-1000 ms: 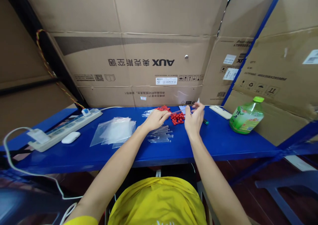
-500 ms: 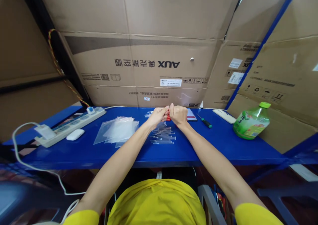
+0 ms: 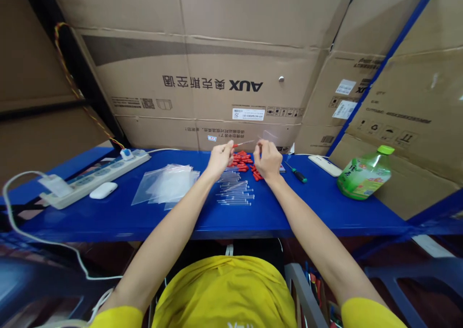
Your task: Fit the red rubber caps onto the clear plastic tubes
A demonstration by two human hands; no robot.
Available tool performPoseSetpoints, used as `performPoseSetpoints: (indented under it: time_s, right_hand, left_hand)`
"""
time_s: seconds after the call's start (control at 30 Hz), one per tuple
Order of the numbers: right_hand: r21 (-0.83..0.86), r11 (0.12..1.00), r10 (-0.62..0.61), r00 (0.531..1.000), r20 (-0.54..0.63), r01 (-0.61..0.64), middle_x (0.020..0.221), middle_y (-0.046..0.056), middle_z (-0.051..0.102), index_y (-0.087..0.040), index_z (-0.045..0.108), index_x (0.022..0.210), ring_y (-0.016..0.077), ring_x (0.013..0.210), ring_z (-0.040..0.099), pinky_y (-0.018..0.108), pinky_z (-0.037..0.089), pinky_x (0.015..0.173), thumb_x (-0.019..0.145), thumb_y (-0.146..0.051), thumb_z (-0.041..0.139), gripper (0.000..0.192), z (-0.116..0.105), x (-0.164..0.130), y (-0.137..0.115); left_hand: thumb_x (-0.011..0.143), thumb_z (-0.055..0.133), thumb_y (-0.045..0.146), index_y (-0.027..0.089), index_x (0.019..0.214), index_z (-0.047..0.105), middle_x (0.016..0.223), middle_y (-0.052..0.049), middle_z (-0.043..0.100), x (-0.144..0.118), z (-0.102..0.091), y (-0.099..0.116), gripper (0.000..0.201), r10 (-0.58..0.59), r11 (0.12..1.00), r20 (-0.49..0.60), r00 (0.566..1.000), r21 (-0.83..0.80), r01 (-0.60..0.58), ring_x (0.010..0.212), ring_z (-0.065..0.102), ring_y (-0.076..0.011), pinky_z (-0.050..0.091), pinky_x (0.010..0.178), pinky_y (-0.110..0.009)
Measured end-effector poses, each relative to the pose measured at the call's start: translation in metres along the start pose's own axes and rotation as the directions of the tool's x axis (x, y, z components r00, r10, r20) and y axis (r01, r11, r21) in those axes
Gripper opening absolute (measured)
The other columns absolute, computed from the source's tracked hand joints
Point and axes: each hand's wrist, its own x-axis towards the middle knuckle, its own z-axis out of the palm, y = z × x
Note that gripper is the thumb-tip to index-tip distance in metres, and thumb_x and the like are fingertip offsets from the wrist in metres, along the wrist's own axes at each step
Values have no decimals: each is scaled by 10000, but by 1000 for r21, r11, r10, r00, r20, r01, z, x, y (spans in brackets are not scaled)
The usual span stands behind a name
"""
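Note:
In my left hand (image 3: 220, 158) is a small red-handled screwdriver (image 3: 236, 145), pinched near the handle, its thin shaft pointing right. My right hand (image 3: 266, 157) is closed by the shaft's far end, fingertips pinched together; whatever they hold is too small to make out. Below the hands lie two heaps of red handles (image 3: 240, 161), the right one partly covered by my right hand. Nearer to me, several thin, pale rods (image 3: 235, 193) lie side by side, roughly crosswise.
Clear plastic bags (image 3: 168, 185) are stacked at left, beside a white earphone case (image 3: 103, 190) and a power strip (image 3: 97, 176). Right of my hands are a green screwdriver (image 3: 299, 175), a white phone-like slab (image 3: 324, 165) and a green bottle (image 3: 365, 176). Cardboard (image 3: 202, 101) walls the back.
My hands were together over the heaps; now they are apart, with the red screwdriver showing between them. More red handles are uncovered. The camera view has shifted slightly.

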Motion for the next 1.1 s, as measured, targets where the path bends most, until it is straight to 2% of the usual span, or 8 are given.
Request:
performPoseSetpoints:
  time_s: [0.1, 0.17, 0.33, 0.43, 0.57, 0.7, 0.83, 1.1]
  right_hand:
    - [-8, 979, -200, 971, 129, 203, 1368, 168, 630, -211, 621, 1379, 328, 1273, 507, 461, 335, 1080, 1088, -391, 348, 438, -3, -2, -24]
    - [36, 963, -269, 930, 249, 268, 1294, 157, 675, -212, 638, 1311, 305, 1227, 545, 444, 316, 1072, 1103, -401, 338, 411, 0, -3, -29]
    - [165, 984, -127, 892, 433, 59, 959, 80, 756, -209, 658, 1092, 230, 878, 675, 301, 358, 783, 1136, -406, 264, 443, 17, -10, -25]
    - [127, 992, -74, 903, 423, 22, 902, 64, 757, -227, 687, 1045, 231, 833, 683, 294, 330, 713, 1136, -444, 248, 499, 17, -14, -25]
    - [92, 984, -178, 908, 379, 154, 991, 75, 751, -225, 682, 1186, 234, 909, 654, 306, 355, 754, 1124, -382, 316, 403, 5, -14, -25]
    - [-44, 964, -242, 933, 265, 262, 1213, 138, 696, -245, 705, 1239, 291, 1133, 553, 392, 355, 938, 1101, -342, 407, 342, -5, -12, -26]
    - [-147, 976, -126, 967, 221, 161, 1040, 149, 720, -218, 718, 1192, 305, 1050, 540, 440, 342, 932, 1105, -338, 399, 352, -4, -13, -36]
    - [59, 988, -153, 978, 142, 146, 1234, 154, 706, -181, 647, 1158, 296, 1331, 505, 534, 206, 1181, 1099, -264, 337, 326, 12, -17, -43]
  left_hand:
    - [947, 548, 684, 215, 649, 403, 494, 68, 342, -3, 4, -10, 574, 15, 991, 158, 987, 126, -35, 446, 309, -77, 273, 481, -240]
    - [952, 522, 672, 208, 643, 421, 514, 49, 389, -2, -2, -12, 566, 53, 960, 213, 976, 258, -108, 479, 329, -90, 279, 505, -249]
    - [988, 475, 583, 188, 623, 459, 572, 22, 466, -1, -14, -11, 538, 152, 838, 304, 940, 465, -286, 562, 377, -109, 296, 570, -255]
    - [989, 470, 610, 194, 639, 447, 567, 29, 452, -3, -13, -7, 544, 93, 894, 351, 932, 383, -234, 547, 361, -107, 302, 567, -253]
    - [976, 478, 642, 205, 625, 423, 527, 46, 400, -4, -16, -5, 563, 35, 934, 327, 945, 325, -147, 506, 305, -100, 277, 547, -259]
    - [1001, 475, 561, 189, 584, 456, 527, 20, 471, -2, -20, -8, 559, 131, 784, 266, 955, 562, -264, 532, 373, -111, 271, 585, -273]
    - [1038, 431, 464, 181, 622, 491, 572, 3, 529, -4, -14, -8, 506, 272, 624, 200, 941, 708, -331, 567, 417, -124, 265, 620, -290]
    - [1061, 385, 448, 176, 659, 511, 610, 2, 563, -6, -11, -8, 501, 288, 675, 259, 922, 629, -387, 603, 469, -125, 318, 648, -265]
